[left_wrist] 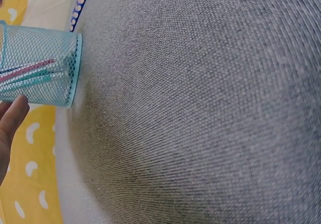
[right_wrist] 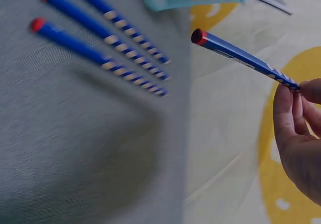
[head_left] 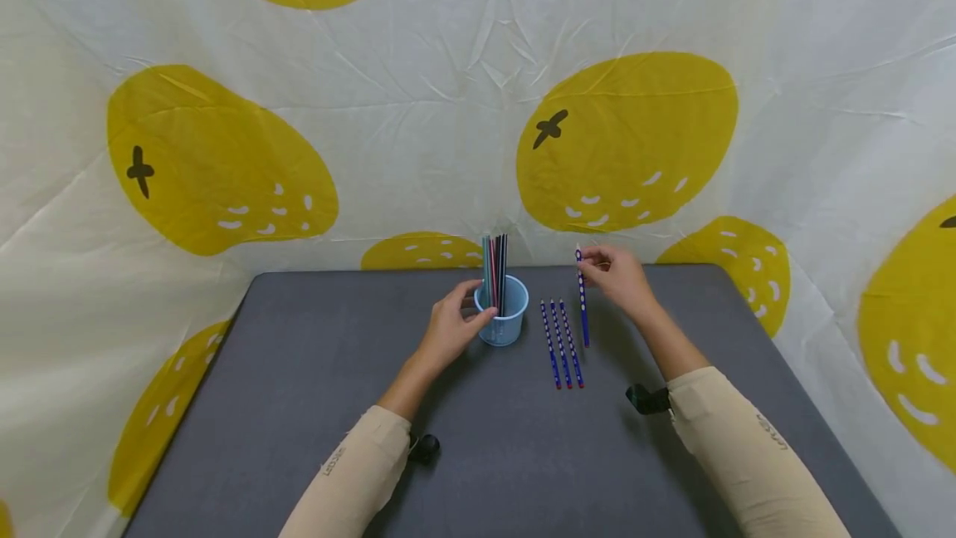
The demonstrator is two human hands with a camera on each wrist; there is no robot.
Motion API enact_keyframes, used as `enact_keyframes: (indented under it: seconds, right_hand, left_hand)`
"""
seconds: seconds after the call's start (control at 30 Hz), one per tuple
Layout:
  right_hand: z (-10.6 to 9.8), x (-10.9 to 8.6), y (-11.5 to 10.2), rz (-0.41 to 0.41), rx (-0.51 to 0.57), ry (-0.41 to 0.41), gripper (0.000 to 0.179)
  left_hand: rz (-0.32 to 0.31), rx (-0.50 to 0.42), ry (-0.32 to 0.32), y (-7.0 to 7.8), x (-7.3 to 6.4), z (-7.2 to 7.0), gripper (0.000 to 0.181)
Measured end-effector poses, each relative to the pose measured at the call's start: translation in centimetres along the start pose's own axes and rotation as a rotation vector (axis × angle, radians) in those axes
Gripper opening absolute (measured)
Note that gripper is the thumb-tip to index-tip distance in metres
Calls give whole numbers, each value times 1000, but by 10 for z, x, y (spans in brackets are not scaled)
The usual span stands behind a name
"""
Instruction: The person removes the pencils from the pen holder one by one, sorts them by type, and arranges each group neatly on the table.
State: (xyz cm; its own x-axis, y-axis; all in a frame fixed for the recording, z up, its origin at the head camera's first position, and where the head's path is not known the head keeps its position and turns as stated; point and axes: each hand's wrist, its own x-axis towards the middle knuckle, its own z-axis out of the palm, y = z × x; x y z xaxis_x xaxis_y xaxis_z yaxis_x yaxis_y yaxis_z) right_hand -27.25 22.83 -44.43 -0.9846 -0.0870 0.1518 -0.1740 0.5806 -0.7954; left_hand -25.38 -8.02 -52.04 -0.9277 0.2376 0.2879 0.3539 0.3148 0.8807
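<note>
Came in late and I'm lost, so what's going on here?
A person's right hand pinches a raised blue pencil near its point, red end down. The left hand holds a light-blue mesh cup with several slim sticks standing in it. Three more blue pencils lie side by side on the table, right of the cup.

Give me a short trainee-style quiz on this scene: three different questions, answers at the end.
1. How many blue pencils lie on the table?
2. True or false: the mesh cup is empty.
3. Which hand pinches another blue pencil? A) left; B) right

Key:
1. Three.
2. False: slim sticks stand in it.
3. B, the right hand.
</note>
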Motion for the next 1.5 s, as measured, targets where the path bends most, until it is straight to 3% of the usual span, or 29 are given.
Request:
enact_keyframes:
  seconds: [0.23, 0.5, 0.77, 1.5]
  right_hand:
    - [10, -1, 37, 117, -143, -64, 30]
    - [21, 2, 56, 172, -152, -100, 27]
    - [32, -3, 66, 269, -96, -126, 27]
    - [44, -4, 71, 254, -132, -105, 26]
  left_hand:
    - [-2, 12, -4, -1, 3, 0, 57]
    - [-20, 21, -9, 0, 8, 0, 57]
    - [-28, 65, 8, 2, 8, 1, 57]
    - [-38, 84, 10, 4, 10, 0, 57]
